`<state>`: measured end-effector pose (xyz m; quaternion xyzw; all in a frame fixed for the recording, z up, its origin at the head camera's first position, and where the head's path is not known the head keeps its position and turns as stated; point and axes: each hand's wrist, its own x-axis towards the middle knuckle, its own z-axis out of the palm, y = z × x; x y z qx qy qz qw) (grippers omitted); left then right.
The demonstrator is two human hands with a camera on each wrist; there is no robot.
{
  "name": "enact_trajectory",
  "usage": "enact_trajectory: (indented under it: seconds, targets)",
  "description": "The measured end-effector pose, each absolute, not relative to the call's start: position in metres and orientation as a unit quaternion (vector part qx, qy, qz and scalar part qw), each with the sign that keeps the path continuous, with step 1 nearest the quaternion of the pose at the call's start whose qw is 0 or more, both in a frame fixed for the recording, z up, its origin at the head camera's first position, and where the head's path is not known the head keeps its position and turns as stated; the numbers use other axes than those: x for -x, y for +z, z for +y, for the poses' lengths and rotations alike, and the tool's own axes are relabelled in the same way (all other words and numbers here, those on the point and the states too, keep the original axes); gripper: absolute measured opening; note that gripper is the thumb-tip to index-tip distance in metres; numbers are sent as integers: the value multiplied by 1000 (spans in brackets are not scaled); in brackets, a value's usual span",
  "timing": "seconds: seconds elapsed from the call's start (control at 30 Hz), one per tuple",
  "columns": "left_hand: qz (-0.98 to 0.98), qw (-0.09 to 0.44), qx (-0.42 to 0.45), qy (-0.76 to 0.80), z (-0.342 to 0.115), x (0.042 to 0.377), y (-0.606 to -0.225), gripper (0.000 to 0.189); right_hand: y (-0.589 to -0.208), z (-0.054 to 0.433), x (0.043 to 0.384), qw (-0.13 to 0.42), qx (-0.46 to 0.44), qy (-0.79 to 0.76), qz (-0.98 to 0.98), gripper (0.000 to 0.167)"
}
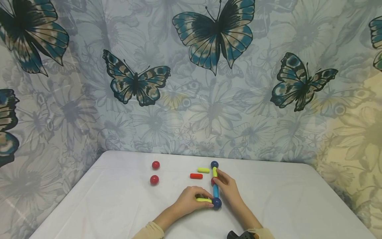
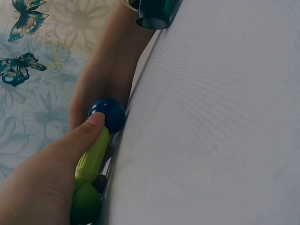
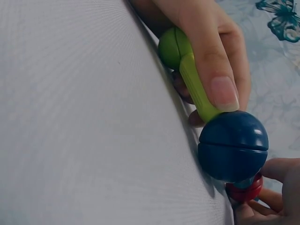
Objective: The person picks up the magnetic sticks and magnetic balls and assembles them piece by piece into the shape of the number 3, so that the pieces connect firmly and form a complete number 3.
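Note:
A chain of toy balls and rods lies on the white table (image 1: 113,205). From the far end it runs dark blue ball (image 1: 214,164), yellow-green rod (image 1: 215,172), red ball (image 1: 212,181), light blue rod (image 1: 216,191), near blue ball (image 1: 217,203). My left hand (image 1: 189,200) holds a second yellow-green rod (image 2: 93,157), its thumb on the near blue ball. This rod joins that ball and has a green ball (image 3: 172,47) at its other end, hidden by the hand in the head view. With its fingertips, my right hand (image 1: 229,187) grips the red ball.
Left of the chain lie a loose yellow-green rod (image 1: 203,170) and a red rod (image 1: 196,176). Farther left are two red balls, a far one (image 1: 156,165) and a nearer one (image 1: 154,180). Butterfly-patterned cloth (image 1: 194,132) hangs behind the table.

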<state>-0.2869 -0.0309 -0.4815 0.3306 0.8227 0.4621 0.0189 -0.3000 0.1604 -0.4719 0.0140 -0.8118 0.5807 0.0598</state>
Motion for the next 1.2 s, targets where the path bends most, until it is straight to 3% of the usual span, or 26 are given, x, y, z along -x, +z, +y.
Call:
enact_trajectory:
  seconds: [0.6,1.03,1.2]
  targets:
    - [822,18,-304,482,-29,288,-482,27,-474,163,298,58,5,597,-800,50]
    - [803,-158,-247,519,-31,291,-477,19,-476,163,300,60,12,610,-790,53]
    - [812,-172,-225,511,-33,292,-473,26,-476,163,300,62,11,610,-790,52]
